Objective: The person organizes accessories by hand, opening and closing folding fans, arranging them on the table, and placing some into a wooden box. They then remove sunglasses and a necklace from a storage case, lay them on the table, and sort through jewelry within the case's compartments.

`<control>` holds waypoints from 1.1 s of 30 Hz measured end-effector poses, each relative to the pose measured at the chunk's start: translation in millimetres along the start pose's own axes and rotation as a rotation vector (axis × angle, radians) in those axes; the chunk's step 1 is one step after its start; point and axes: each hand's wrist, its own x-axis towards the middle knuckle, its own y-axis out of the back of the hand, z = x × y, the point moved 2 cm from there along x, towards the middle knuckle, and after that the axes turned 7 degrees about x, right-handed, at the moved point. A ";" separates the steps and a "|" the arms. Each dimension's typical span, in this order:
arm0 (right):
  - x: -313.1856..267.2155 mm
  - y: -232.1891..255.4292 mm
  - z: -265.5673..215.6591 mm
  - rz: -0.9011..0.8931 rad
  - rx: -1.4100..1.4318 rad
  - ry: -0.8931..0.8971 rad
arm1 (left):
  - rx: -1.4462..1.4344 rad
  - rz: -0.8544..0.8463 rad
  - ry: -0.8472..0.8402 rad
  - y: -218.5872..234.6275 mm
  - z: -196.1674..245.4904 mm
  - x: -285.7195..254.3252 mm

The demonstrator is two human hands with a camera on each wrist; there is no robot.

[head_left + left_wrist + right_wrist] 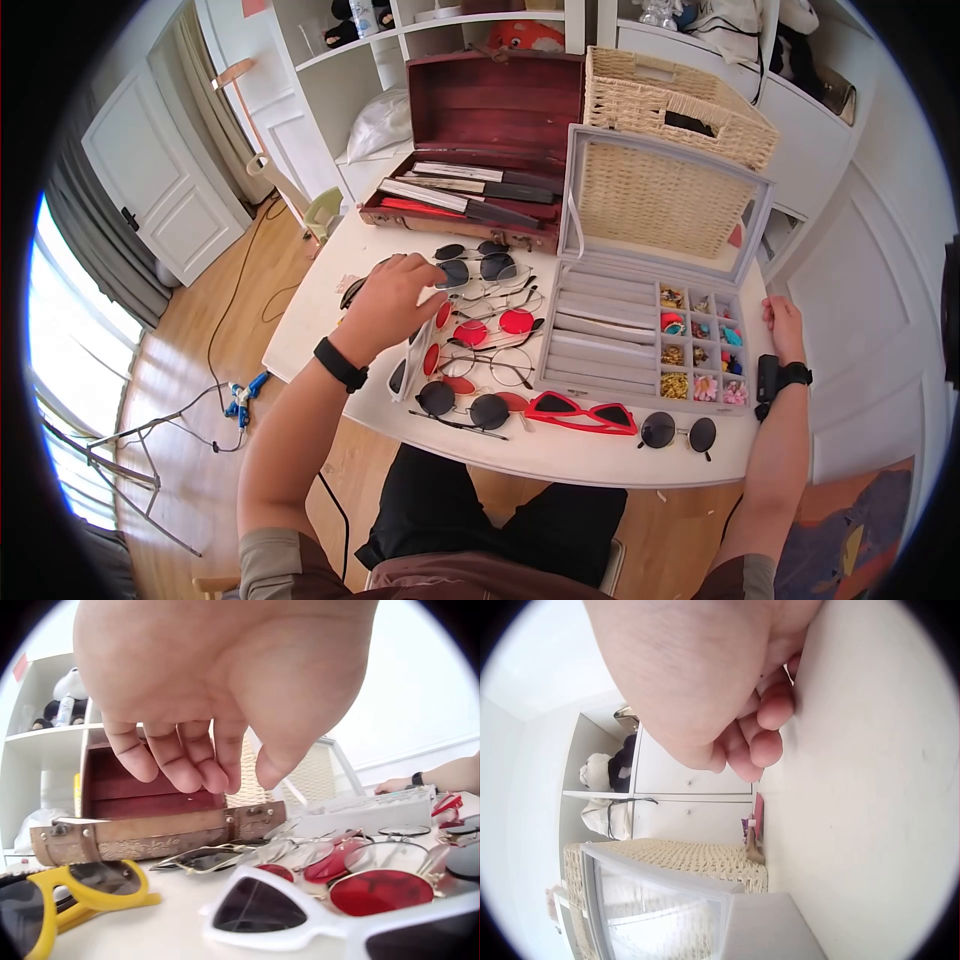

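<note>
My left hand [390, 305] hovers over the left side of the glasses, its fingers bent a little and holding nothing. Beneath it in the left wrist view lie white-framed sunglasses [322, 922] and yellow-framed sunglasses [105, 896]. Several round glasses with clear, red or dark lenses cover the table's middle, with dark round sunglasses [490, 411] in front. Red-framed sunglasses [580, 412] and another round pair [678, 432] lie near the front edge. My right hand [785, 328] rests on the table right of the grey jewellery box [600, 384], fingers loosely curled and empty.
An open dark red chest [490, 105] holding fans [440, 190] stands at the back left of the white table [330, 300]. The grey box's raised lid [571, 180] leans before a woven basket [740, 125]. Small jewellery fills the box's right compartments. White shelves stand behind.
</note>
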 end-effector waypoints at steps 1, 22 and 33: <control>-0.3 0.7 -0.7 -0.001 -0.005 0.002 | 0.011 0.009 -0.081 -4.2 5.7 2.9; -0.6 -2.6 -1.3 0.014 -0.009 0.017 | 0.327 -0.174 -0.232 -68.5 28.3 55.2; -1.5 -4.0 -2.3 0.013 -0.004 0.003 | 0.165 -0.099 -0.088 -45.3 25.5 54.6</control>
